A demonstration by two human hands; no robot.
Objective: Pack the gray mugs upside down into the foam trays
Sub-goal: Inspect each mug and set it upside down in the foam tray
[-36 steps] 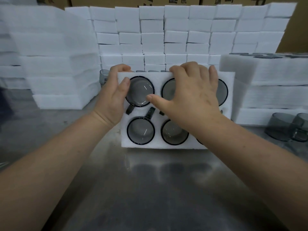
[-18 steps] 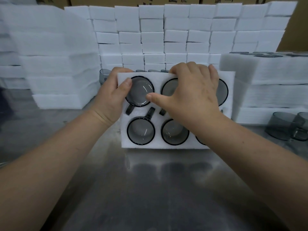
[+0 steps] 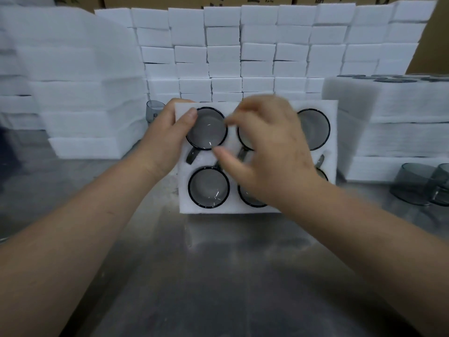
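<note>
Both forearms are showing bare, from the lower corners up to the foam tray [image 3: 230, 209]. Left hand [image 3: 167, 132] and right hand [image 3: 272, 147] are showing bare too. Left fingers [image 3: 189, 117] are showing a short trimmed nail; right hand over the tray is blurring, detail unreadable.

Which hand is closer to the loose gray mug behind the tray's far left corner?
Left. The left hand holds the far-left corner of the foam tray, right beside that mug; the right hand is over the tray's middle, farther to the right.

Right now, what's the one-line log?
foam tray: mugs seated upside down | left hand: holds tray corner | right hand: empty, blurred over mugs
</note>
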